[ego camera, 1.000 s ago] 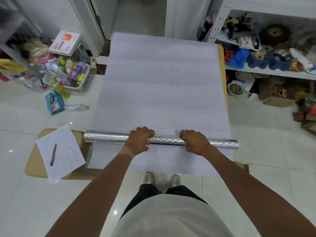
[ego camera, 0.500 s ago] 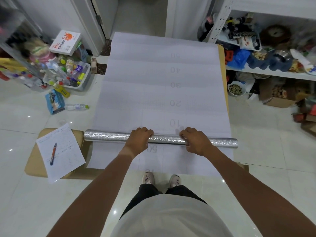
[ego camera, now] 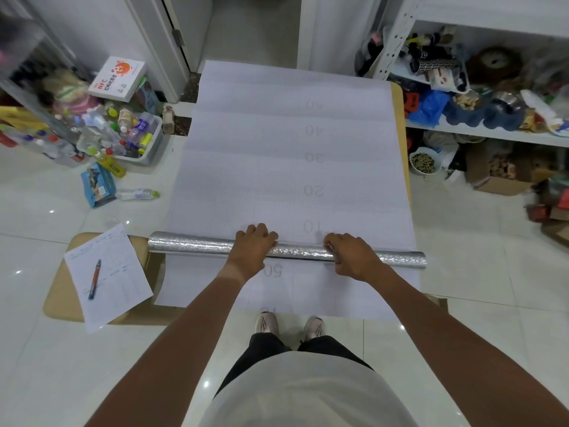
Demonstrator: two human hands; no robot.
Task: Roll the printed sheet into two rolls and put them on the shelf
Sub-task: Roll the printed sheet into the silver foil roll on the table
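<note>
Printed sheet [ego camera: 295, 167] may roll crooked if left hand [ego camera: 254, 248] and right hand [ego camera: 351, 257], both curled over the silver roll [ego camera: 295, 251], push unevenly.

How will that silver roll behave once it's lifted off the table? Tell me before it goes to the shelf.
The silver roll is a long round tube, so it will probably roll if set down loose. It sticks out past the left hand and right hand without drooping, so it seems fairly stiff. Its shiny skin may be slippery, and the sheet feeding it could unwind.

Left grip [ego camera: 254, 245], right grip [ego camera: 351, 254] curled.
</note>
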